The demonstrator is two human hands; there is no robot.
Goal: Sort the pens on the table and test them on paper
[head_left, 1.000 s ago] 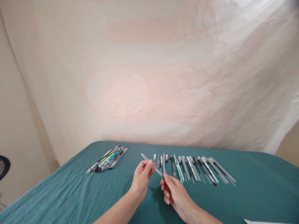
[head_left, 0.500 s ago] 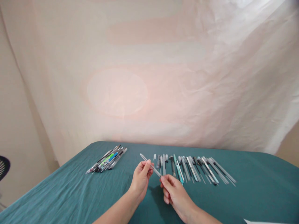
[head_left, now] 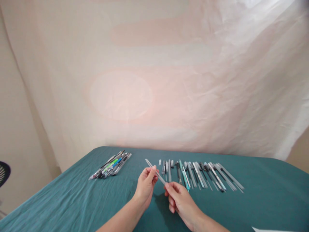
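Note:
Both my hands hold one clear, slim pen (head_left: 154, 170) slanted above the teal tablecloth (head_left: 72, 199). My left hand (head_left: 145, 186) pinches its middle with thumb and fingers. My right hand (head_left: 180, 201) pinches its near, lower end with its fingertips. The pen's far tip points up and to the left. Just behind my hands lies a row of pens and pen parts (head_left: 200, 175) laid side by side. A bundle of pens (head_left: 111, 165), some green and blue, lies further left.
A wrinkled pale cloth backdrop (head_left: 154, 80) hangs behind the table. A dark round object (head_left: 3, 172) shows at the left edge. A white corner of paper (head_left: 272, 229) sits at the bottom right.
My right hand has slid slightly left along the pen's lower end. The pen and my left hand have barely moved.

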